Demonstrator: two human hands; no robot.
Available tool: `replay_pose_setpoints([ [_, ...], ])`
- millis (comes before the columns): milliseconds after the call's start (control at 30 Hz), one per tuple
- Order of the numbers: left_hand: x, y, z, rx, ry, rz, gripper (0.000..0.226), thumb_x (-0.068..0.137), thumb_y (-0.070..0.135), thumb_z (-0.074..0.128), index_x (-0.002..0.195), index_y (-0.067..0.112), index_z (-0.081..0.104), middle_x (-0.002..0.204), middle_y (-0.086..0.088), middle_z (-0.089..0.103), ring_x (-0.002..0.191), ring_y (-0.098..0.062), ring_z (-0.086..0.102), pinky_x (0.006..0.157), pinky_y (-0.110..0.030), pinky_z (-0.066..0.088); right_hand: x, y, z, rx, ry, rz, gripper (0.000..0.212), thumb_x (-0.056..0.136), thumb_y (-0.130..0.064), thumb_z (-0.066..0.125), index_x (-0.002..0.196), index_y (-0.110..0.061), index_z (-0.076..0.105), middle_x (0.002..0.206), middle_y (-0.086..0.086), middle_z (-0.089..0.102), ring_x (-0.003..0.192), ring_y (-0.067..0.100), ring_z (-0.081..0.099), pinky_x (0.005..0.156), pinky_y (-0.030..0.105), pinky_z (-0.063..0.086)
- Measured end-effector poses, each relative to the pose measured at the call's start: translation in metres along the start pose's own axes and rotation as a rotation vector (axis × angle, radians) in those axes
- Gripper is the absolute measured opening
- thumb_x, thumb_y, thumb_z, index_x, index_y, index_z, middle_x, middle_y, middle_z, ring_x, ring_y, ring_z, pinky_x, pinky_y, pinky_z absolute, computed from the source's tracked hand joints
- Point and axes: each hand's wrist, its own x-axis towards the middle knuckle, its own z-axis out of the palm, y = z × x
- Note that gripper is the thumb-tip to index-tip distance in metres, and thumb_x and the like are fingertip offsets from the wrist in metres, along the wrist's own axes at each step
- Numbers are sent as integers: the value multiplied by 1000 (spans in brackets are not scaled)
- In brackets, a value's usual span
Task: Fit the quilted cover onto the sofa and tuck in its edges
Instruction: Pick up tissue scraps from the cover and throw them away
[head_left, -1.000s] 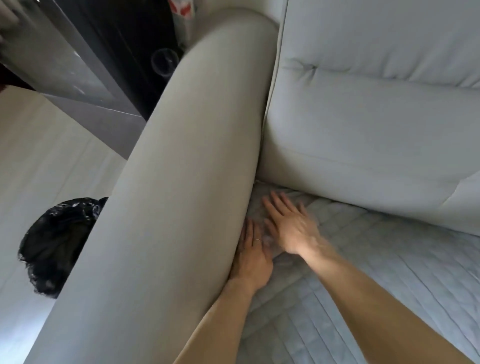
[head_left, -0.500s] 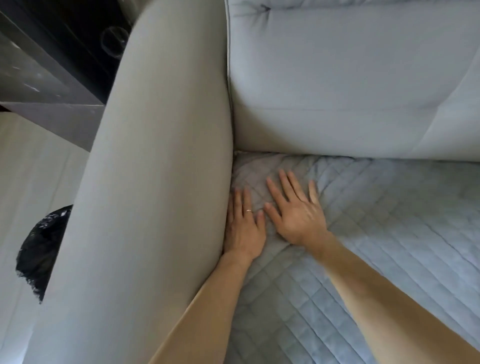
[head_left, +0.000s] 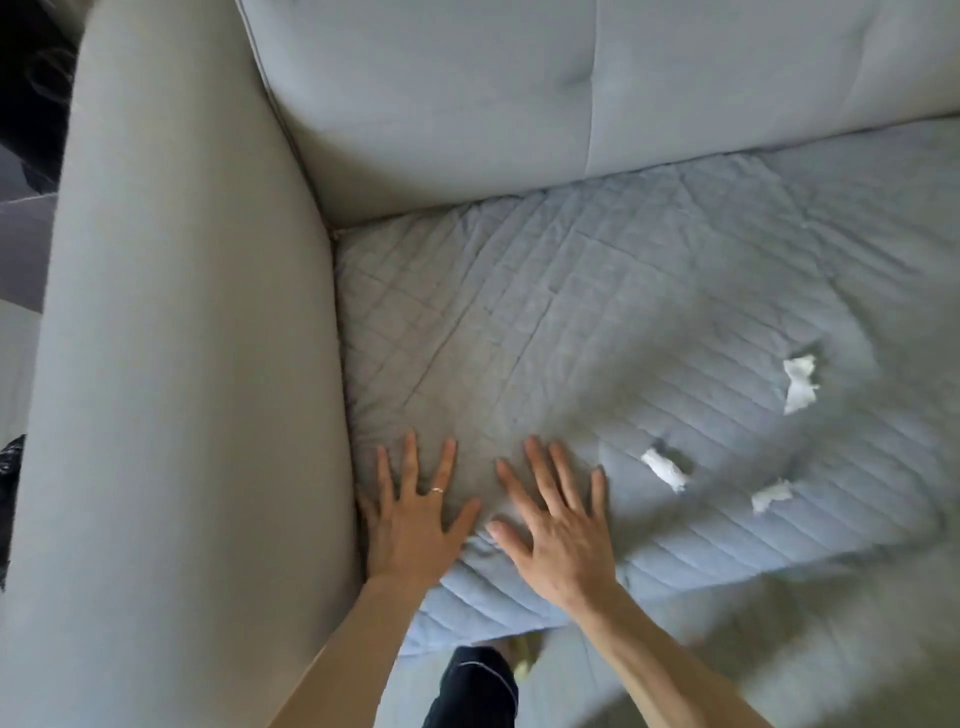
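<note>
The grey-blue quilted cover (head_left: 597, 322) lies over the seat of the pale sofa, reaching the crease under the backrest (head_left: 467, 93) and the gap beside the armrest (head_left: 182, 364). My left hand (head_left: 410, 514) rests flat on the cover right against the armrest, fingers spread, a ring on one finger. My right hand (head_left: 556, 535) lies flat beside it, fingers spread, near the seat's front edge. The cover's front edge hangs over the seat front below my wrists.
Three crumpled white paper scraps (head_left: 665, 470) (head_left: 771, 496) (head_left: 800, 382) lie on the cover to the right of my hands. My dark trouser leg (head_left: 478, 691) shows below the seat front. Dark furniture (head_left: 26, 104) stands beyond the armrest at the upper left.
Both hands have slid back from the rear corner toward the seat's front edge, staying flat on the cover. The view has swung right, bringing the white scraps into sight.
</note>
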Motion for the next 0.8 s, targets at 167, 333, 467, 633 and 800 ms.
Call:
replay_pose_setpoints([
  [167,-53,4,21,111,-36,40,78,82,82,6,149,48,-16,160,-1,-26,148,-35,-16,108,-70,20,-67,-2,18,22,-17,81,64,94,-70,32,152,-47,16,165,-6,7,151,22,7,116,64,7],
  [333,-73,0,24,188,-134,104,72,93,71,15,145,44,-28,154,-5,-39,142,-38,-31,118,-60,12,-93,-13,15,61,-48,127,61,95,-60,40,152,-45,21,165,-4,8,152,24,6,113,66,15],
  [467,-94,0,15,318,-265,246,60,105,48,21,144,38,-24,155,-10,-35,142,-50,-21,115,-65,3,-92,-21,-13,95,-215,156,60,95,-49,49,150,-45,25,165,-3,1,152,23,0,108,67,25],
  [633,-89,40,-28,125,-353,52,55,97,24,43,148,35,26,143,2,30,125,-22,44,86,-36,48,-78,-10,-66,273,-435,216,44,98,-40,44,142,-42,39,161,-9,16,146,19,22,109,43,38],
  [800,-43,109,-71,20,-327,251,51,98,27,42,147,32,29,150,8,28,130,-17,41,96,-39,44,-68,55,-123,367,-241,452,56,97,-45,48,149,-31,31,148,-3,41,132,19,44,105,35,42],
])
